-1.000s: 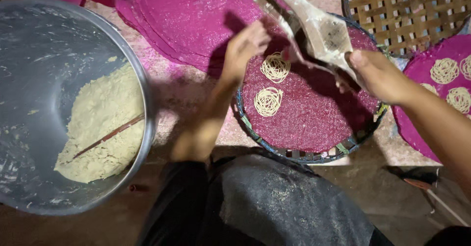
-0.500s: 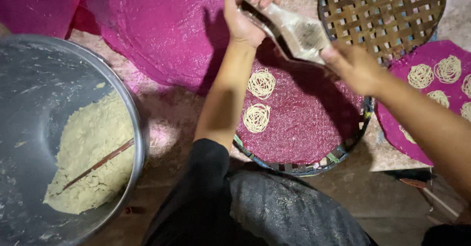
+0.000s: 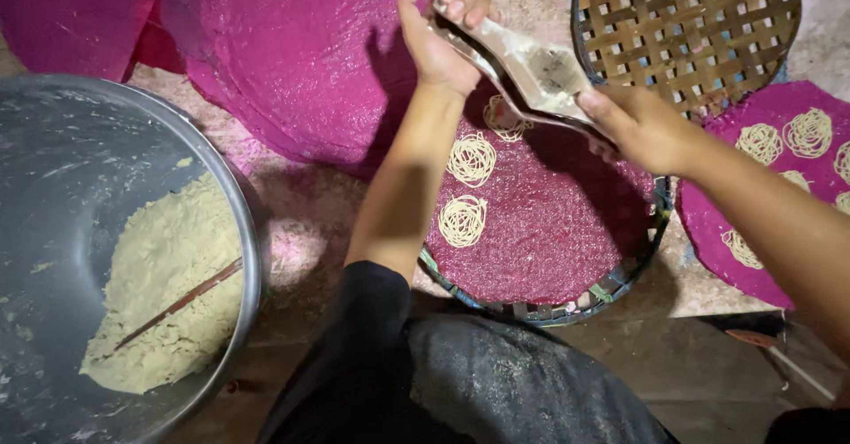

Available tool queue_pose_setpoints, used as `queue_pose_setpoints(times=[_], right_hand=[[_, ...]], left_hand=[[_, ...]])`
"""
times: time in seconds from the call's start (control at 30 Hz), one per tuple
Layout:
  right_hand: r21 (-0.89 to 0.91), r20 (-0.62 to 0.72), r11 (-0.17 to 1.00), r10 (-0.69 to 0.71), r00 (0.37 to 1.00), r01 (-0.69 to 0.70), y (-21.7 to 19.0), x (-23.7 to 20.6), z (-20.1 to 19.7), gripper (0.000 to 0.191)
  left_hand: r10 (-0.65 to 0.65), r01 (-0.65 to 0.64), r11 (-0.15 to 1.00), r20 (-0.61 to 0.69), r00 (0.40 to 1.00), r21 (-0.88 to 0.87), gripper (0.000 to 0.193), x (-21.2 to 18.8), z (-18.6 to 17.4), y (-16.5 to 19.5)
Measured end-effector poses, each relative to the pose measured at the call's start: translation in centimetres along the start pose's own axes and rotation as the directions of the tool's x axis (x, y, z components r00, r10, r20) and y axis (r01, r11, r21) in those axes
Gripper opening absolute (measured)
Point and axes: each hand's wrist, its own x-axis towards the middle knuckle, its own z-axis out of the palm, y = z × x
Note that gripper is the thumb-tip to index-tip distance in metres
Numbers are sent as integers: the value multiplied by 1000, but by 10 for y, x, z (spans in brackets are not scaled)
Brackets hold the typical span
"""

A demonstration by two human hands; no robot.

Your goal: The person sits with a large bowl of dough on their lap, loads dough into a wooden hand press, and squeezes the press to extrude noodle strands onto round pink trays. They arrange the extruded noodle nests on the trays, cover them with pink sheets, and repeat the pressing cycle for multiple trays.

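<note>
Dark cloth over the person's lap (image 3: 478, 382) filled the near edge, w/ bare brownish floor (image 3: 708, 364) beside it & a thin red-handled tool (image 3: 779, 355) lying at near right. To the left sat a big grey metal basin (image 3: 80, 161), floury inside, holding a heap of pale dough (image 3: 168, 285) w/ a slim stick (image 3: 181, 302) pushed into it. Just past the lap was a round woven tray (image 3: 549, 311) lined w/ pink mesh, carrying two clear noodle coils (image 3: 469, 187); a third showed partly under the press. Above that tray both hands held a flour-dusted wooden noodle press (image 3: 531, 68): left hand (image 3: 438, 41) wrapped round the far end of its handles, fingers curled, right hand (image 3: 642, 125) clamped on the near end. Press hung tilted over the tray's far part, not touching the mesh as far as could be told. At right, another pink sheet (image 3: 753, 196) w/ more coils. Farther off lay a large crumpled pink mesh sheet (image 3: 292, 46) on the ground, & an empty-weave bamboo tray (image 3: 691, 28) at far right. Light was dim, w/ hard shadows.
</note>
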Motion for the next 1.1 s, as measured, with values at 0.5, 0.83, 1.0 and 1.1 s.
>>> queue_pose_setpoints(times=[0.5,0.83,1.0,1.1], right_hand=[[21,-143,992,-123,982,128,44,13,-15,62],[40,-295,989,-126,947,144,79,18,-8,63],[213,-142,975,-27,989,57,94,-15,-12,69],[273,-4,958,-86,996,84,94,-28,-12,74]], left_hand=[[-295,613,556,-556,777,561,59,-7,9,-14],[-243,137,-198,-184,952,971,75,-47,-22,-3],[-113,71,-204,-95,989,976,63,-54,-4,-7],[-257,272,933,-95,962,237,54,-30,15,-33]])
